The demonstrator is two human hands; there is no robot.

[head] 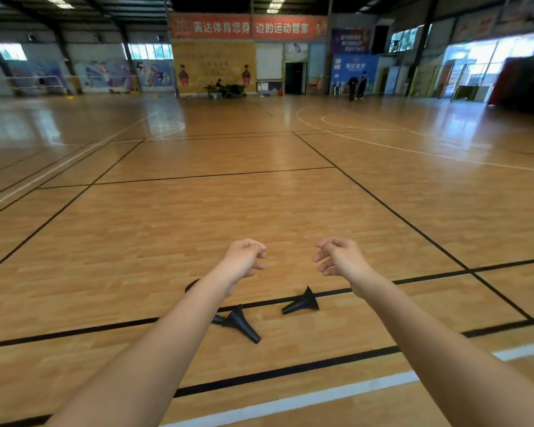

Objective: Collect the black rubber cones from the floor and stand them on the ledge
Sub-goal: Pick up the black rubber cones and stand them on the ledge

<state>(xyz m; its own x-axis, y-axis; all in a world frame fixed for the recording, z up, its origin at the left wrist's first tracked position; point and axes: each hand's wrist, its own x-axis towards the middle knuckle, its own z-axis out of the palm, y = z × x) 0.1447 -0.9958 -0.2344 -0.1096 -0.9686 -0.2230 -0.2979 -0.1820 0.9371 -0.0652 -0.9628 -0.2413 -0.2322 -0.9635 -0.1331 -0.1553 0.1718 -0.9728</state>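
Three black rubber cones lie on the wood floor (259,211), low in our view at about 6 o'clock. None of them is standing.

The right cone (301,302) lies on its side with its tip pointing to 8 o'clock. It rests right by a black line (429,276) painted on the floor. The middle cone (242,323) lies on its side too, with its tip pointing to 4 o'clock. A third cone (219,319) touches it at 9 o'clock, but our left arm hides most of it. A dark curve peeks out past that arm higher up. We cannot tell if it is one more cone.

Our left hand (244,260) and our right hand (339,257) are held out above the cones, well apart from them. The fingers on both hands are loosely bent, and they hold nothing.

We think the job has hardly begun. No cone is picked up yet, and we see no ledge from here. We have to reach down, grab each cone, find the ledge, and stand them on it.

Far off at 12 o'clock are a wall with big signs (247,26) and a few people.
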